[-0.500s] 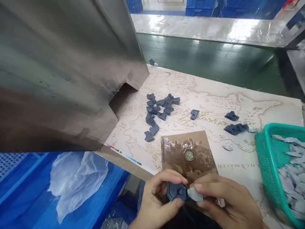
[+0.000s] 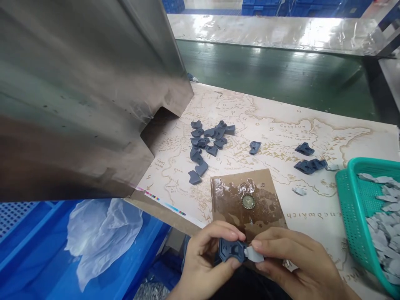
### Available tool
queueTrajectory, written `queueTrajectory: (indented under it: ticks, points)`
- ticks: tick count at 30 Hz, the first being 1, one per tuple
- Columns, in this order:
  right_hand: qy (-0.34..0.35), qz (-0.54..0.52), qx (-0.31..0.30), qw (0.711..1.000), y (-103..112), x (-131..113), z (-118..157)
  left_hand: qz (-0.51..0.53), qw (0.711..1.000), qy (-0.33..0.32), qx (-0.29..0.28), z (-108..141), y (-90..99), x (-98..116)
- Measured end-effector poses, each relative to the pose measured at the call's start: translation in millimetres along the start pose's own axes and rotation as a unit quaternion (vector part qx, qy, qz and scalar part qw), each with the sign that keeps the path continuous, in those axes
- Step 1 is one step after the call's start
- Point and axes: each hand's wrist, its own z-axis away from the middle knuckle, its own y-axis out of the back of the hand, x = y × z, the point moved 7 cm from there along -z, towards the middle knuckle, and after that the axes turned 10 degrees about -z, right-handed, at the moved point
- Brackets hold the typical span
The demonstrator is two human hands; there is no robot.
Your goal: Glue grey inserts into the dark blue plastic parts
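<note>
A dark blue-grey plastic piece [image 2: 231, 251] is pinched between the thumb and fingers of my left hand [image 2: 208, 262]. My right hand [image 2: 295, 260] grips a small light grey piece [image 2: 255, 254], whose left end meets the dark piece. Both hands are just below a brown board [image 2: 231, 210], on which sits a round metal-rimmed disc [image 2: 248, 201]. Several loose dark pieces [image 2: 196, 155] lie in a cluster beyond the board, one more [image 2: 255, 147] apart from them. Farther right are more dark pieces [image 2: 304, 149] and a light grey piece [image 2: 299, 191].
A green basket [image 2: 353, 216] of light grey pieces stands at the right on the map-printed sheet [image 2: 275, 137]. A large metal panel [image 2: 93, 96] rises at the left. Beyond the sheet runs a green belt [image 2: 275, 75]. Blue crates [image 2: 125, 271] and a plastic bag [image 2: 104, 237] are at lower left.
The view has shifted slightly. The light grey piece in my right hand has tilted a little and sits slightly farther left against the dark piece. Both hands keep their grips.
</note>
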Motion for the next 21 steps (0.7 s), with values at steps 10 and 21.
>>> queueTrajectory:
  ticks: [10, 21]
  points:
    - [0.012, 0.045, -0.028, 0.999, 1, -5, -3, -0.082, 0.996, -0.038, -0.018, -4, -3.0, 10]
    - [-0.053, 0.183, -0.028, 0.981, 4, -1, -3, -0.242, 0.962, -0.095, -0.086, -19, -0.4, 21]
